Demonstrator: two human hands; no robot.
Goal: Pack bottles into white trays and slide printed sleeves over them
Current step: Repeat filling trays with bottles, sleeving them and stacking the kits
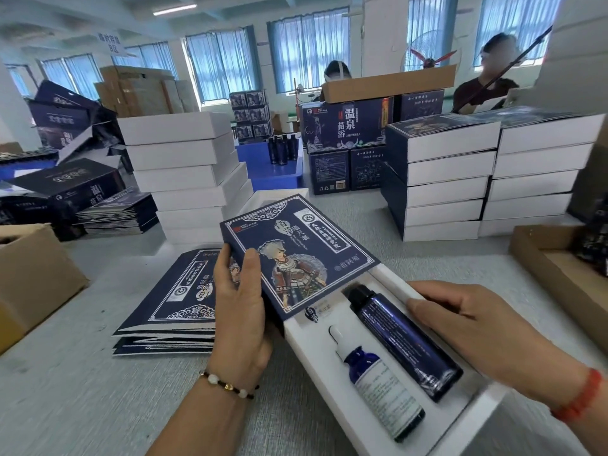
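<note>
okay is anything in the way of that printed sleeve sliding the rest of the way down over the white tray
Nothing visible blocks it. The printed sleeve already covers the far end of the white tray. Both bottles, the dropper bottle and the dark bottle, lie in their recesses. Only the right hand gripping the tray's side edge lies along the path.

- The printed sleeve (297,255) is showing navy blue, with a white ornamental border and a costumed figure in red and silver.
- The white tray (388,366) is showing plain white.
- The tall bottle (406,343) is gleaming dark blue under a black cap.
- The dropper bottle (375,383) is showing blue glass, a white dropper top and a pale label (its print too small to read).
- The flat sleeves (177,301) are lying in the same navy and white.
- The table (82,406) is looking grey.
</note>
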